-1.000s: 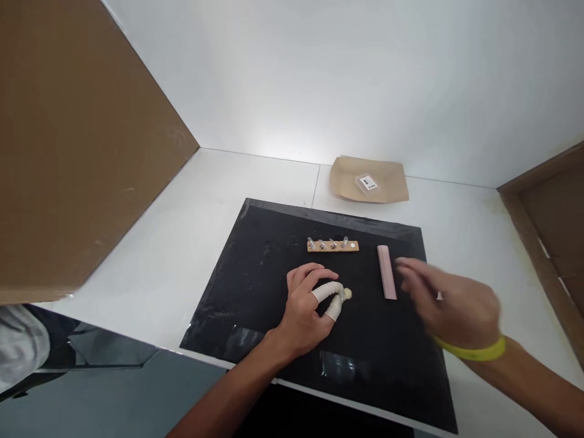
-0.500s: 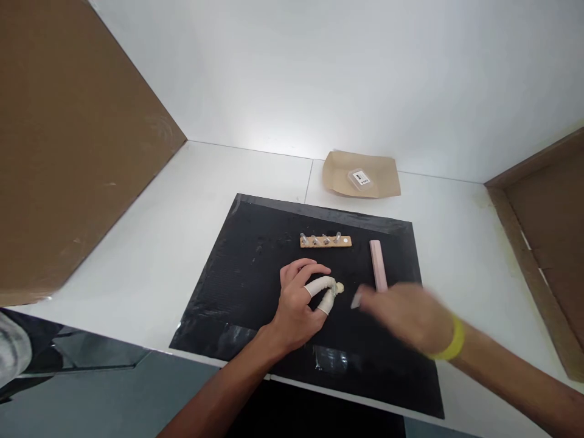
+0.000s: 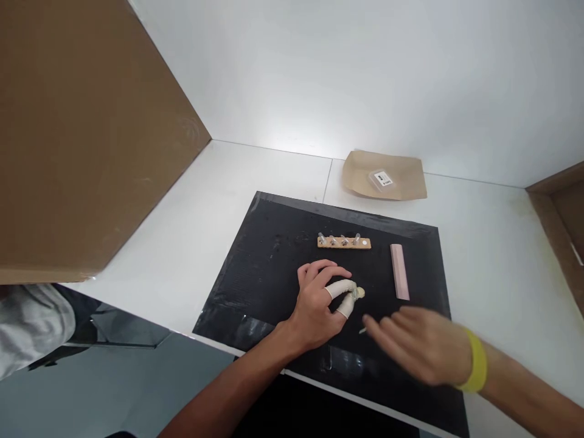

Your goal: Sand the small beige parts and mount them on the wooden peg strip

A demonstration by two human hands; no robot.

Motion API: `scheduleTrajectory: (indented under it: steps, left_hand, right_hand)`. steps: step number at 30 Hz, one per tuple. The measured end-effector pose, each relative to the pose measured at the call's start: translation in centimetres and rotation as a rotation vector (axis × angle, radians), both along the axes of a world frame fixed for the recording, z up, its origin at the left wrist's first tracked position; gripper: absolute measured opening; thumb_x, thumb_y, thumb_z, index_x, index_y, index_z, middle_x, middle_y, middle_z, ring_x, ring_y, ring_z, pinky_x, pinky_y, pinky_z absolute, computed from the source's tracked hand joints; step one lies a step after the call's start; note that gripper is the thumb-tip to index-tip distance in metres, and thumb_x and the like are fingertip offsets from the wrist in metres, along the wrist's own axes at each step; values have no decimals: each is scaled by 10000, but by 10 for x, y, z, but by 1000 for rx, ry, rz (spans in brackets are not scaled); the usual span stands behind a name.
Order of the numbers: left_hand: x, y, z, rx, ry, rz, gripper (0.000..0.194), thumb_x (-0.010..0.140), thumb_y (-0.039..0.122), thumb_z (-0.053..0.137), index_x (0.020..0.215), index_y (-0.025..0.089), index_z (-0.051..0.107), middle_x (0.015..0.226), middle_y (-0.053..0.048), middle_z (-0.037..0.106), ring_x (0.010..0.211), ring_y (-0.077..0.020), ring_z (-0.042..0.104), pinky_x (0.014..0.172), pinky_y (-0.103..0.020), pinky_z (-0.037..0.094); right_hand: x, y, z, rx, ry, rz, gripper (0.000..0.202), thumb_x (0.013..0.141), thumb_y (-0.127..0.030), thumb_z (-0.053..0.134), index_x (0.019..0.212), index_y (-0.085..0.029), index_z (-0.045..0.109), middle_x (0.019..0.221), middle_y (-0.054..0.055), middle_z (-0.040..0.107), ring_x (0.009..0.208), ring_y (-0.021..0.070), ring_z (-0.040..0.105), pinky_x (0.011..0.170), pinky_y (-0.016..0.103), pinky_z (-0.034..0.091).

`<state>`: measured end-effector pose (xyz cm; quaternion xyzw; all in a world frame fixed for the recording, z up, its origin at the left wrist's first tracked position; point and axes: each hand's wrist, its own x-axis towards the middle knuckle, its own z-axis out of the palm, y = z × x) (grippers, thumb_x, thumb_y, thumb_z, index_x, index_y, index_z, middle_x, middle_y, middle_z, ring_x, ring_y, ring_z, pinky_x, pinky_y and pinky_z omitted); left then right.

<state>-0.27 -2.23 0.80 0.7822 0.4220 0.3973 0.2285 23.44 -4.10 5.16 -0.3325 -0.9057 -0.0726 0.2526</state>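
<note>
My left hand (image 3: 320,304), with pale finger cots on thumb and forefinger, pinches a small round cream-coloured piece (image 3: 360,292) against the black mat (image 3: 278,267). A clear bit shows at its fingertips; its kind is too small to tell. My right hand (image 3: 417,344), blurred and wearing a yellow wristband (image 3: 477,362), is closed on a small thin whitish piece (image 3: 363,331) to the right of and nearer than the left fingertips. Beyond my left hand lies a wooden strip (image 3: 360,244) bearing several clear upright pieces. A pink bar (image 3: 399,272) lies above my right hand.
At the back of the white table (image 3: 283,167) sits a brown paper tray (image 3: 410,182) with a small clear labelled box (image 3: 381,179) in it. A brown panel (image 3: 91,140) stands on the left, and a wooden frame (image 3: 547,213) on the right. Part of a person's grey clothing (image 3: 34,328) shows lower left.
The whole view has shifted, so the table's things appear further right. My right hand has moved nearer me, off the pink bar's end. My left hand keeps its pinch.
</note>
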Motion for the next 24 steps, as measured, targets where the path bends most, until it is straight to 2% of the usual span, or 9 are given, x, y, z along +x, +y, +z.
scheduleTrajectory:
  steps: [5,8,11,12,15,18,19,22,24]
  left_hand:
    - [0,-1,0,-1,6,-6,134,894,152,690,971,251,739,1123,-28,776,1168,-258,624,1009,-472,412]
    - [0,-1,0,1,0,1,131,888,148,695,964,247,738,1115,-28,777,1159,-258,626,1007,-472,405]
    - [-1,0,1,4,-3,-7,129,888,144,698,960,243,739,1116,-24,774,1166,-251,622,1007,-461,405]
    - [-1,0,1,5,-2,-12,132,888,142,699,964,242,739,1119,-23,772,1170,-249,620,1008,-459,405]
    - [-1,-1,1,8,3,-14,133,892,143,696,973,239,739,1123,-29,771,1171,-251,616,1009,-461,405]
    - [-1,-1,0,16,15,-22,127,901,154,691,981,240,741,1125,-35,774,1166,-253,618,1004,-462,409]
    - [-1,-1,0,19,18,-26,124,900,155,692,977,239,740,1125,-35,775,1165,-253,620,1003,-462,408]
    - [0,-1,-1,34,19,-34,123,890,151,700,968,239,737,1122,-28,778,1166,-257,625,1002,-464,401]
    - [0,-1,-1,43,19,-40,126,890,148,702,971,239,735,1124,-25,777,1171,-258,625,1000,-463,399]
  right_hand:
    - [-3,2,-1,67,-6,-52,334,1027,-102,404,1215,-131,678,676,13,677,534,138,556,536,280,387]
    - [-2,2,0,61,-35,119,335,1072,-136,350,1124,-171,679,650,-30,654,521,110,547,559,254,424]
    - [-1,4,4,191,30,-178,211,1000,-112,563,1174,-134,681,755,11,722,594,136,604,581,275,430]
    - [-2,5,6,207,-4,-184,243,989,-80,560,1191,-129,686,712,4,702,558,136,576,559,280,408]
    - [-6,6,11,135,-123,103,346,1003,-18,431,1191,-139,695,628,-19,640,502,128,524,529,279,383]
    - [-10,4,12,140,-6,-71,286,1004,-51,459,1154,-123,691,713,24,689,550,139,571,518,286,388]
    - [-10,2,11,124,1,-56,289,1018,-65,429,1144,-111,685,683,21,671,523,133,547,496,289,377]
    - [-6,-1,6,5,-79,210,360,1058,-92,306,1121,-115,660,618,-10,626,484,114,512,491,272,398]
    - [-1,-2,3,25,-38,-19,302,1049,-103,372,1185,-130,641,751,29,718,577,125,601,542,270,429]
